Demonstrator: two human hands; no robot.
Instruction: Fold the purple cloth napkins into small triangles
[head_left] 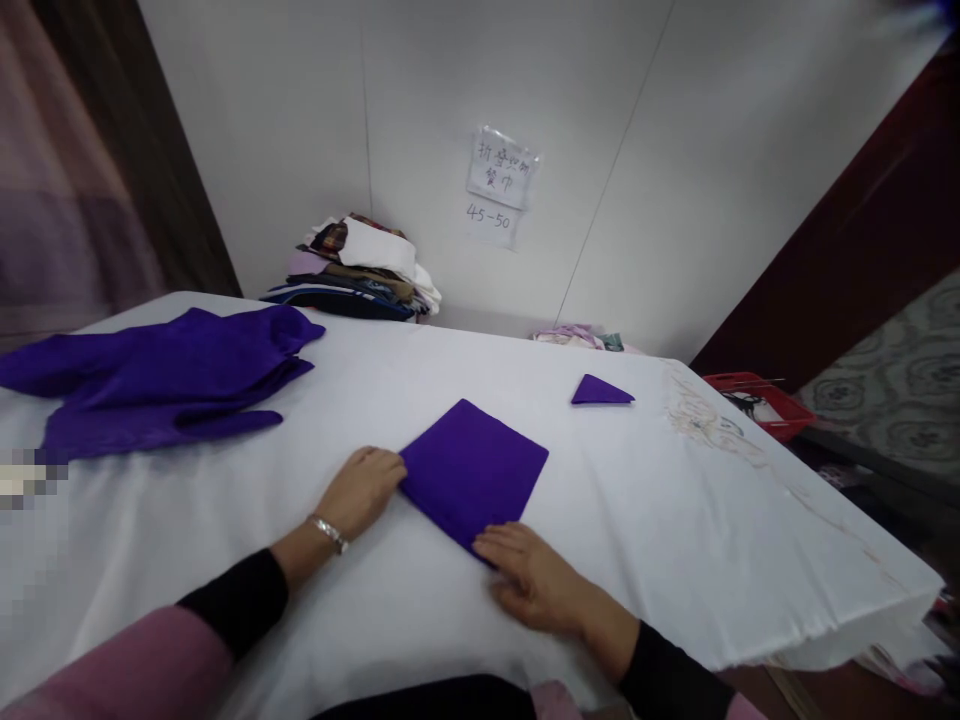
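A purple cloth napkin [472,465], folded into a square, lies flat on the white-covered table [600,500] in front of me. My left hand [366,490], with a silver bracelet at the wrist, has its fingers closed at the napkin's left corner; the fingertips are partly hidden. On the near corner rests my right hand [532,580], its fingers stretched out over the cloth and its thumb lower down, off the edge. Farther right sits a small purple cloth folded into a triangle [602,390], apart from both hands. Loose purple cloths [172,375] lie rumpled at the left.
Folded clothes [367,265] are stacked by the wall at the table's far edge. Pink fabric [568,336] shows behind that edge. A red basket [780,410] stands beyond the right side. Handwritten paper signs [501,170] hang on the wall.
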